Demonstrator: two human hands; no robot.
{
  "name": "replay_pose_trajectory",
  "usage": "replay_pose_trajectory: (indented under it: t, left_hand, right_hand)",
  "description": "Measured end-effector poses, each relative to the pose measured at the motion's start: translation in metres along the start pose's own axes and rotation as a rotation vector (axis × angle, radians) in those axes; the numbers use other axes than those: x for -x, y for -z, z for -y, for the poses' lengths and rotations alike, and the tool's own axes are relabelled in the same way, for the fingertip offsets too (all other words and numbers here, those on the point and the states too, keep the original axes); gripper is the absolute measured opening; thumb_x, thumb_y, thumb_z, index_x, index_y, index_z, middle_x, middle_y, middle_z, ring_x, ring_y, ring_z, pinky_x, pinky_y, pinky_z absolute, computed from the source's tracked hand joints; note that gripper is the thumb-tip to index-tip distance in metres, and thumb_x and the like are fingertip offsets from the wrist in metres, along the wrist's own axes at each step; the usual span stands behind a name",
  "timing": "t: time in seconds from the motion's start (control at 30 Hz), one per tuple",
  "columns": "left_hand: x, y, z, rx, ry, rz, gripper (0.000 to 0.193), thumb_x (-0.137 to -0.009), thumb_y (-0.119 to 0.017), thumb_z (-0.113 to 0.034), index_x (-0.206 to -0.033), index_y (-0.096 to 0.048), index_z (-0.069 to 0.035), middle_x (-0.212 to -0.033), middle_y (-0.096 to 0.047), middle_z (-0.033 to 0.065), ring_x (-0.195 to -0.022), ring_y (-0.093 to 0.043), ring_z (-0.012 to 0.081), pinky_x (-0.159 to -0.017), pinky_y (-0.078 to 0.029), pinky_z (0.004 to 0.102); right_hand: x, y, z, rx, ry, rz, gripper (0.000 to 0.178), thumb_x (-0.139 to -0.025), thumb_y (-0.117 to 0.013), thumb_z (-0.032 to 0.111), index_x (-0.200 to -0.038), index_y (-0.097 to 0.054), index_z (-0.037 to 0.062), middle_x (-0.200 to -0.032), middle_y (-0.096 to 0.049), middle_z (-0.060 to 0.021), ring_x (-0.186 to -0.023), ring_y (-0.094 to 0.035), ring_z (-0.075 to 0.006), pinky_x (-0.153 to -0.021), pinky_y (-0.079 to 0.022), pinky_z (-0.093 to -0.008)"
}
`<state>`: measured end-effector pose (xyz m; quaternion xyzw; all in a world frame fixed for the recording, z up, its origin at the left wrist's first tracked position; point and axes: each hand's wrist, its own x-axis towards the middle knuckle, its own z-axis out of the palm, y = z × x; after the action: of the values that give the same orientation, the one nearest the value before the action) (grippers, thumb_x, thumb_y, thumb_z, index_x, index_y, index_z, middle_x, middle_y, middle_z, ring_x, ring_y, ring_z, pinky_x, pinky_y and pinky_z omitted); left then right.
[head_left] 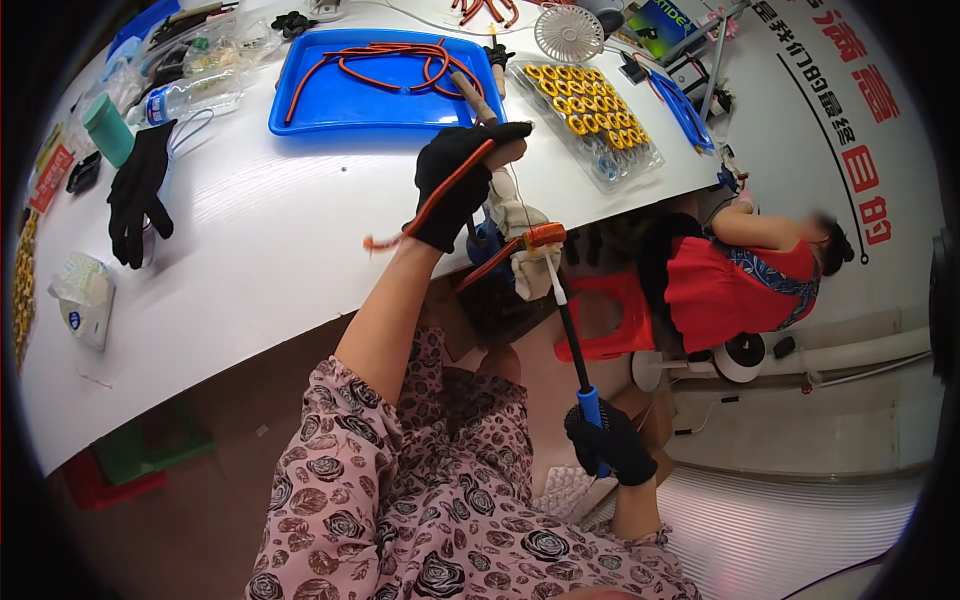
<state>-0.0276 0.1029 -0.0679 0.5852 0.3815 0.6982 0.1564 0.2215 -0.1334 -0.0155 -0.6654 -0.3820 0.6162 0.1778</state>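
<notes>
My left hand (pixel 455 185) wears a black glove with bare fingertips. It is closed at the table edge, and an orange-red wire (pixel 440 205) runs across it, its loose end hanging by the wrist. Just beyond the hand, a ring wound with orange-red wire (pixel 545 236) sits in a holder padded with white cloth (pixel 530 275). Another length of this wire sticks out from the ring toward the lower left. My gloved right hand (pixel 612 445), low and to the right, grips the blue handle of a long hook tool (pixel 574 335). Its black shaft narrows to a pale tip at the ring.
A blue tray (pixel 290 125) holds cut orange-red wires (pixel 375 80). Beside it lies a clear pack of yellow rings (pixel 590 110). A black glove (pixel 140 195), teal cup (pixel 108 130) and tissue pack (pixel 88 300) are at left. A person in red (pixel 715 275) sits at right.
</notes>
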Motion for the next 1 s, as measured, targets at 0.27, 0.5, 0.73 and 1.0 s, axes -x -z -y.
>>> replay_pose_trajectory:
  t: [0.27,0.5,0.73,1.0]
  left_hand:
    - [0.012,-0.018,0.022,0.609,0.586,0.099,0.022,-0.080,-0.065,-0.017,-0.101,-0.069,-0.010,-0.081,-0.068,0.0034,-0.074,-0.062,0.0085,-0.066,-0.047,0.0228]
    - [0.009,-0.014,0.019,0.639,0.708,0.159,0.028,-0.079,-0.067,-0.015,-0.105,-0.065,-0.004,-0.087,-0.066,0.0082,-0.078,-0.063,0.0144,-0.072,-0.049,0.0254]
    - [0.004,-0.021,0.019,0.702,0.761,0.308,0.028,-0.078,-0.067,-0.017,-0.104,-0.066,-0.004,-0.086,-0.066,0.0050,-0.077,-0.060,0.0099,-0.070,-0.047,0.0229]
    - [0.004,-0.022,0.021,0.517,0.672,0.404,0.028,-0.078,-0.067,-0.017,-0.103,-0.067,-0.005,-0.088,-0.067,0.0046,-0.077,-0.060,0.0085,-0.070,-0.047,0.0226]
  right_hand:
    - [-0.013,0.001,0.000,0.002,0.015,0.010,0.016,-0.084,-0.060,0.017,-0.091,-0.053,0.0049,-0.058,-0.050,-0.0011,-0.040,-0.046,-0.0085,-0.035,-0.035,-0.0233]
    - [-0.027,0.007,0.017,-0.006,0.065,0.067,0.016,-0.084,-0.060,0.018,-0.090,-0.053,0.0053,-0.060,-0.050,-0.0007,-0.040,-0.046,-0.0084,-0.036,-0.035,-0.0232]
    - [-0.029,0.019,0.036,0.119,0.054,0.045,0.016,-0.085,-0.060,0.022,-0.089,-0.053,0.0079,-0.059,-0.049,0.0006,-0.040,-0.045,-0.0070,-0.036,-0.034,-0.0222]
    - [0.001,0.024,0.025,0.476,0.052,-0.130,0.018,-0.084,-0.060,0.023,-0.088,-0.051,0.0081,-0.056,-0.050,-0.0011,-0.043,-0.050,-0.0079,-0.040,-0.038,-0.0244]
